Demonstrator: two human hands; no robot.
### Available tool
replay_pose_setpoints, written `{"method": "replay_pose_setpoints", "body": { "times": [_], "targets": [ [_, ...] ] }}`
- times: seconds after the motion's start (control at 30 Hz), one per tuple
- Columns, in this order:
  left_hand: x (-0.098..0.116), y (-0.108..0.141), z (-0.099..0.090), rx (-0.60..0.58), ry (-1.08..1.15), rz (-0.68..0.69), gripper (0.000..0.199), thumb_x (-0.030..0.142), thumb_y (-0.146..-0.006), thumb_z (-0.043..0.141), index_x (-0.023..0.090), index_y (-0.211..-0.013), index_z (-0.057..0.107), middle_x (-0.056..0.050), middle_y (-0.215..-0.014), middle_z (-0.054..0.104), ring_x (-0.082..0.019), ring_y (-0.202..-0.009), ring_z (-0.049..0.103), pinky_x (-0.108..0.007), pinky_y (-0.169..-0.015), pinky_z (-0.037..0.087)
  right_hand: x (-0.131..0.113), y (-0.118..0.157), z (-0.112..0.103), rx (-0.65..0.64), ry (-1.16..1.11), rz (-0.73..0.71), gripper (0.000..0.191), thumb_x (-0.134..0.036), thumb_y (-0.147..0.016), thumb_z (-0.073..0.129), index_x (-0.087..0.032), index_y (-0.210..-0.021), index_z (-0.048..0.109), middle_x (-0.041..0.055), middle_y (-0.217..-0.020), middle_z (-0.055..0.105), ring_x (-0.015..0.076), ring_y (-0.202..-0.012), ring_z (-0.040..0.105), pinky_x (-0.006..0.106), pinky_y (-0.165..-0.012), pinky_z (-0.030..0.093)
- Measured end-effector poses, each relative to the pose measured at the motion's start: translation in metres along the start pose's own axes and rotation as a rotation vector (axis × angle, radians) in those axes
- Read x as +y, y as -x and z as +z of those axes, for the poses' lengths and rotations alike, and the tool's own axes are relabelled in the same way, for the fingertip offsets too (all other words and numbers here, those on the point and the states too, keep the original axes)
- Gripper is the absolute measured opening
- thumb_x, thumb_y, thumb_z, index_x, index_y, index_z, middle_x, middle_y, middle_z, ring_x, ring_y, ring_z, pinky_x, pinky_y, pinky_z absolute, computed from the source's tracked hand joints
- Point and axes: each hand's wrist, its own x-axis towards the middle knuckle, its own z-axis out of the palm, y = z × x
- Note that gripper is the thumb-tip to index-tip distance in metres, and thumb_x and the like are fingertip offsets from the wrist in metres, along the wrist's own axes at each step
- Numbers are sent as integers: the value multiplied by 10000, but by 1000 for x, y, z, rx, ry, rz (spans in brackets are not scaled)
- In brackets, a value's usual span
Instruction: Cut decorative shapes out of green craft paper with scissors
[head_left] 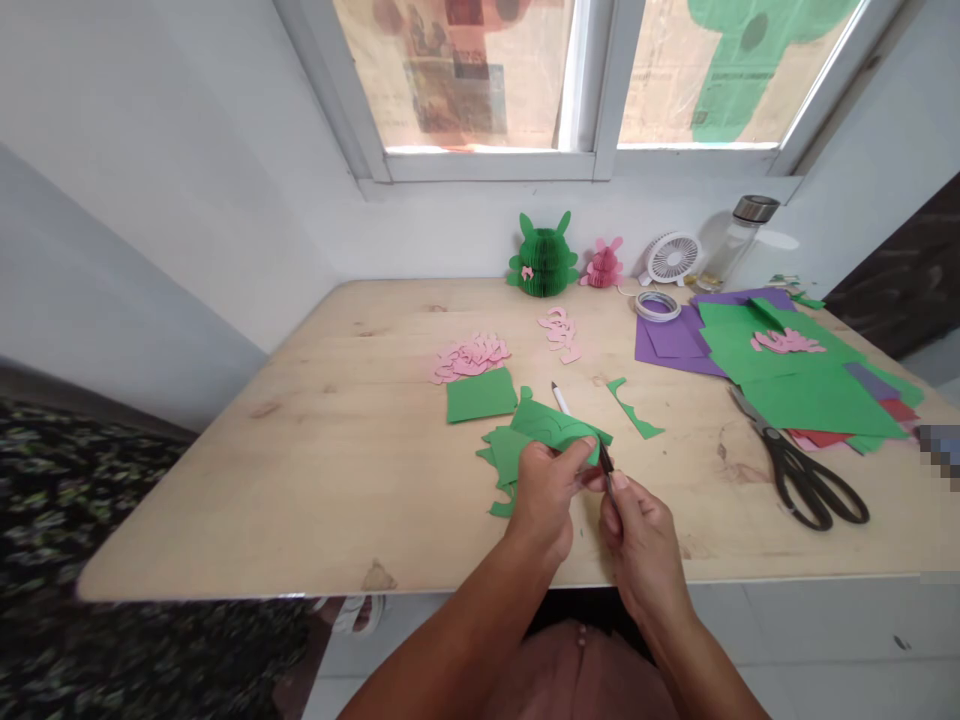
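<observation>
My left hand pinches a green sheet of paper with a curved outline drawn on it. In my right hand is a slim pair of black scissors, its blades at the paper's right edge; my fingers hide most of its handles. Green paper scraps lie under and beside my left hand. Just beyond the held sheet is a white pen with a dark tip. A green rectangle of paper lies to the left, and a narrow green offcut to the right.
Pink paper cutouts lie in a heap further back. Large black-handled scissors rest at right by stacked green paper and purple paper. Paper figures, a fan, tape and a bottle stand along the wall.
</observation>
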Motion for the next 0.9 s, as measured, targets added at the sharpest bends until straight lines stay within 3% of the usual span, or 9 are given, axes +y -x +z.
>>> {"method": "replay_pose_setpoints", "body": {
  "times": [0.9],
  "targets": [
    [5, -2, -4, -70, -83, -35, 122, 206, -543, 695, 127, -545, 601, -32, -578, 612, -133, -530, 553, -289, -565, 491, -3, 2, -1, -27, -78, 18, 394, -541, -767, 645, -149, -736, 656, -90, -436, 335, 78, -409, 206, 231, -397, 128]
  ]
}}
